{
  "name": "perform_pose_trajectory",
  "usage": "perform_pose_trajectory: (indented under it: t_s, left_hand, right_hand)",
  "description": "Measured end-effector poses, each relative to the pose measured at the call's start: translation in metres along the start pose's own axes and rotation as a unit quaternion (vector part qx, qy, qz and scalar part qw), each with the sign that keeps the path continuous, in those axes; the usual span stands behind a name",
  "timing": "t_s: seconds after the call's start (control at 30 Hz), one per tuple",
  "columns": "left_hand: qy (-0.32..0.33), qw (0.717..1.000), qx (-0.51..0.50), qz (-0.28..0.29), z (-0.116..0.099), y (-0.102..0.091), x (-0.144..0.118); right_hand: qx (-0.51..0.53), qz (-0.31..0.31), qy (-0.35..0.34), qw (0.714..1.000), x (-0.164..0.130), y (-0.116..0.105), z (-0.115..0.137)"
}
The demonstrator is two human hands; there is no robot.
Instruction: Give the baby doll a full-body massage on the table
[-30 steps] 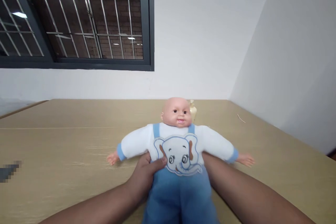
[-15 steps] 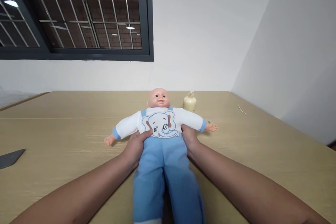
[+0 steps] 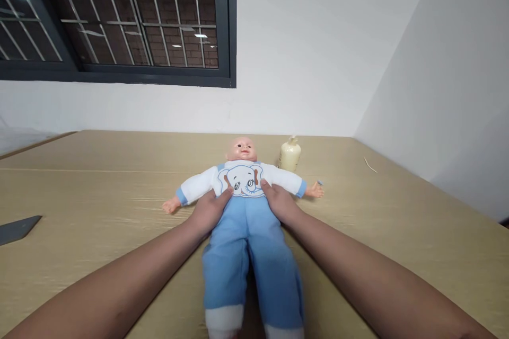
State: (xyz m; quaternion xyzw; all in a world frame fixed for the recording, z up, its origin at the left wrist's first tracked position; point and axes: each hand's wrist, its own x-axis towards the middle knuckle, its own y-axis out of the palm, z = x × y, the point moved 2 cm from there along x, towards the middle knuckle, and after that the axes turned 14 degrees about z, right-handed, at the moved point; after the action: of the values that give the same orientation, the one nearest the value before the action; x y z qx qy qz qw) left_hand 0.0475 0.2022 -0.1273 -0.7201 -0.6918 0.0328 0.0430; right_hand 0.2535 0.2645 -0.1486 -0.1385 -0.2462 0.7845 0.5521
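- Both hands clamp the doll's torso: left hand (image 3: 209, 211) at its waist on one side, right hand (image 3: 278, 202) on the other, thumbs on the chest.
- Soft baby doll in white top w/ elephant print and blue trousers (image 3: 246, 212) lies face-up on the tan wood-grain surface (image 3: 99, 206), arms spread, legs toward me.
- I'd judge it light, floppy cloth body w/ hard plastic head; best grip approx. at the torso, limbs will dangle.
- Cream plastic bottle (image 3: 289, 154) stands just beside the doll's shoulder.
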Motion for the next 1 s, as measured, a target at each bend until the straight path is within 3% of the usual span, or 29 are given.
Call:
perform_pose_trajectory:
  t_s: [0.2,0.37,0.53,0.77,1.0]
  left_hand:
    - [-0.028,0.991,0.133,-0.01,-0.008,-0.005,0.002]
    - [-0.042,0.954,0.292,-0.058,-0.002,-0.005,-0.001]
    - [-0.009,0.935,0.344,-0.088,-0.002,-0.005,-0.003]
    - [0.015,0.902,0.424,-0.084,-0.011,-0.006,-0.009]
    - [0.012,0.901,0.431,-0.048,-0.019,-0.009,-0.014]
  right_hand:
    - [-0.185,-0.01,0.033,0.982,-0.004,-0.013,0.008]
    - [-0.263,-0.044,-0.002,0.964,-0.011,-0.013,0.02]
    - [-0.266,-0.061,-0.068,0.96,-0.015,-0.011,0.025]
    - [-0.237,-0.043,-0.079,0.967,-0.014,-0.012,0.02]
    - [-0.19,-0.034,-0.085,0.977,-0.016,-0.012,0.018]
